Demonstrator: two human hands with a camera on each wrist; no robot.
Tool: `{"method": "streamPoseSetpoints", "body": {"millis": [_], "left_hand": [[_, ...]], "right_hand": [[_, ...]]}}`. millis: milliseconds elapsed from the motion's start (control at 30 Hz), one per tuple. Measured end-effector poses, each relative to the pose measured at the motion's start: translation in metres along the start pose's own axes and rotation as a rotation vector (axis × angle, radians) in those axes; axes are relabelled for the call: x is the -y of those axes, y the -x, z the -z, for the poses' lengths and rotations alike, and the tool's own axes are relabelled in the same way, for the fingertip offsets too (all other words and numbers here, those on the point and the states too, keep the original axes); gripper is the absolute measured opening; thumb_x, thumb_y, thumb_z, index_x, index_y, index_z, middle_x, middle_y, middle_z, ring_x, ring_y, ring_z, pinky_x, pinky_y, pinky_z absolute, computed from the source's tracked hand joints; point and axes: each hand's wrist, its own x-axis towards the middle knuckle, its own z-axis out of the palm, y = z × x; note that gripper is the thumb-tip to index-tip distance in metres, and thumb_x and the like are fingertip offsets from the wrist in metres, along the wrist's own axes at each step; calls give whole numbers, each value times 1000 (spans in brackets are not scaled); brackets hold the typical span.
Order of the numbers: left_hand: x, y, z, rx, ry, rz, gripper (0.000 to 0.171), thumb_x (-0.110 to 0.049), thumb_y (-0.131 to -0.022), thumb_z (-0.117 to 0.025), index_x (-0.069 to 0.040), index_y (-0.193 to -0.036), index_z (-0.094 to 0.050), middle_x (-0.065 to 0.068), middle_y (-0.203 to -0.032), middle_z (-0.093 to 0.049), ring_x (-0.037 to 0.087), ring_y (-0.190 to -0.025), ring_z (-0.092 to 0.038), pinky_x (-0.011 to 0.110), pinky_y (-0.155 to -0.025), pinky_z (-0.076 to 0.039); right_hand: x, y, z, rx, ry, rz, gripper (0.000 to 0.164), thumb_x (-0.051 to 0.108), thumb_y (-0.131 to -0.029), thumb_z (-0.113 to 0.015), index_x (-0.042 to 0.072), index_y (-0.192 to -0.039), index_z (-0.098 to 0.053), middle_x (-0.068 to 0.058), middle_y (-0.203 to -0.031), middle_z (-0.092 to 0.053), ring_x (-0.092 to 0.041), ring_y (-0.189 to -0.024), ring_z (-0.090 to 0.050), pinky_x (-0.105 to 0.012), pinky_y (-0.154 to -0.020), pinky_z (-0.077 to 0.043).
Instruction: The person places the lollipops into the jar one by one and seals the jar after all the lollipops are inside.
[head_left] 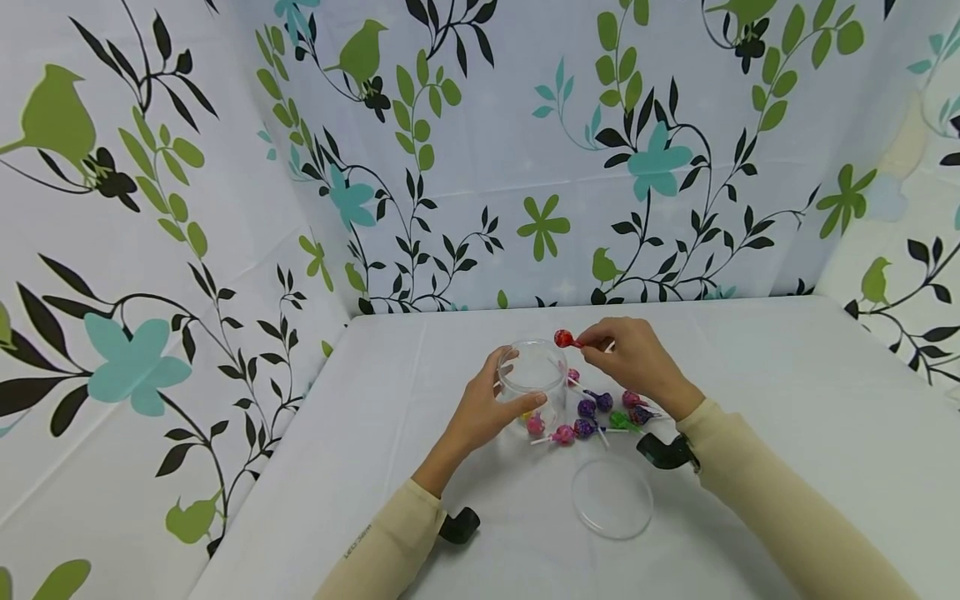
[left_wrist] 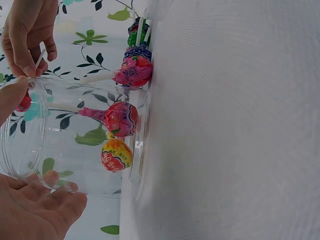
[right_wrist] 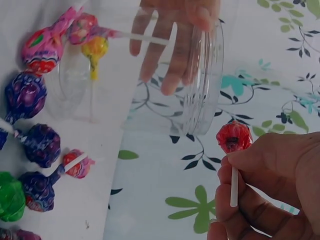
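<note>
Red and wrapped, one ball lollipop (head_left: 564,338) is pinched at its stick by the right hand (head_left: 637,357), just beside the rim of a clear jar (head_left: 538,382). The left hand (head_left: 483,410) grips the upright jar, which contains a pink lollipop (left_wrist: 121,119) and a yellow lollipop (left_wrist: 116,155). Purple lollipops (head_left: 586,408) and a transparent lid (head_left: 612,500) lie nearby.
</note>
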Motion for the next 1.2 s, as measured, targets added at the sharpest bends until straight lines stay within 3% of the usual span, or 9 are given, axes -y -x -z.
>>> {"method": "streamPoseSetpoints", "body": {"millis": [200, 633, 933, 1200], "left_hand": [[0, -1, 0, 0, -18, 5, 94, -50, -90, -79, -11, -162, -31, 3, -161, -43, 28, -145, -43, 48, -116, -38], [1, -2, -1, -4, -27, 12, 93, -51, -90, -79, -17, -162, -31, 2, -160, -44, 26, -145, -44, 48, -115, -39], [1, -1, 0, 6, -8, 21, 96, -55, -89, -78, -17, -163, -29, 4, -162, -41, 25, -144, -44, 47, -116, -39], [1, 0, 0, 1, -3, 27, 96, -51, -90, -79, -15, -164, -29, 6, -158, -46, 29, -143, -45, 52, -114, -40]], "right_hand": [[10, -5, -3, -1, -10, 57, 14, 3, -95, -71, -1, -105, -80, -8, -96, -74, -25, -85, -66, -38, -71, -59], [25, -14, -17, 38, -38, 175, 12, -2, -92, -73, -1, -101, -80, -7, -91, -73, -19, -80, -65, -37, -72, -59], [32, -18, -25, 76, -55, 176, 14, -4, -91, -70, -1, -101, -80, -1, -87, -70, -16, -74, -61, -29, -62, -58], [35, -22, -34, 98, -12, 174, 14, -2, -91, -71, 0, -101, -81, -3, -89, -72, -17, -80, -62, -35, -74, -59]]}}
